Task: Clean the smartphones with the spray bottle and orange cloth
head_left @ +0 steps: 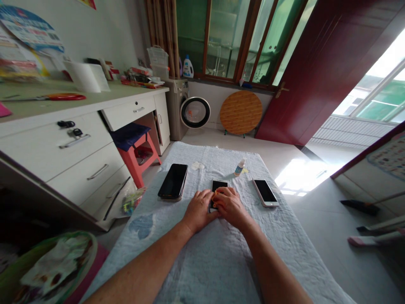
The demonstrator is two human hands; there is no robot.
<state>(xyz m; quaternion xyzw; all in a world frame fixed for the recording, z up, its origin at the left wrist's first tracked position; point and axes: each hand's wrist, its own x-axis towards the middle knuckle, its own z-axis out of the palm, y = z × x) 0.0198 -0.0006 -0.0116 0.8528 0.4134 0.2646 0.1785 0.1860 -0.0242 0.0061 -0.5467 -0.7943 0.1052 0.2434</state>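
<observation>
A white-framed smartphone (219,184) lies face up on the cloth-covered table, partly hidden beneath my hands. My left hand (199,210) grips its left side, with the thumb along the near end. Under the bent fingers of my right hand (230,207) is a small orange-yellow piece (215,193), a cloth or sponge, pressed on the screen. Beyond the right hand stands a small spray bottle (239,168) with a white top. To the left lies a larger black phone (173,181), and to the right another white-framed phone (265,192); both screens are dark.
A light blue patterned cloth (202,270) covers the table. On the left are a desk (91,147) with drawers, a pink stool (136,164) and a filled bin (88,257). A washing machine (175,105) with its door open and a round folded table (241,112) stand at the back.
</observation>
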